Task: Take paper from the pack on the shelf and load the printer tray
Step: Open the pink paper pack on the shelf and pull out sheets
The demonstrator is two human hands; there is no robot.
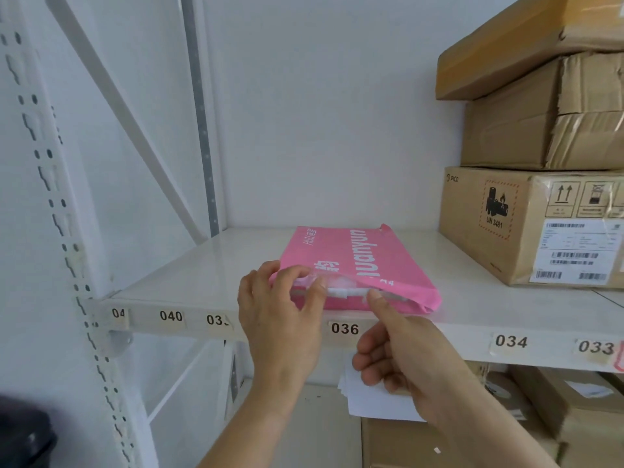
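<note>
A pink paper pack (354,251) lies flat on the white shelf (202,275), its torn end facing me. White paper (344,292) shows in the opening. My left hand (280,319) pinches the wrapper flap at the pack's left front corner and holds it up. My right hand (405,352) is below the shelf edge, one digit stretched up to touch the paper edge at the opening. Its curled fingers hold a few white sheets (374,403) that hang under the shelf. No printer or tray is in view.
Stacked cardboard boxes (526,224) stand on the shelf to the right of the pack. More boxes (574,400) fill the shelf below. A perforated white upright (50,197) rises at the left. Number labels run along the shelf's front edge.
</note>
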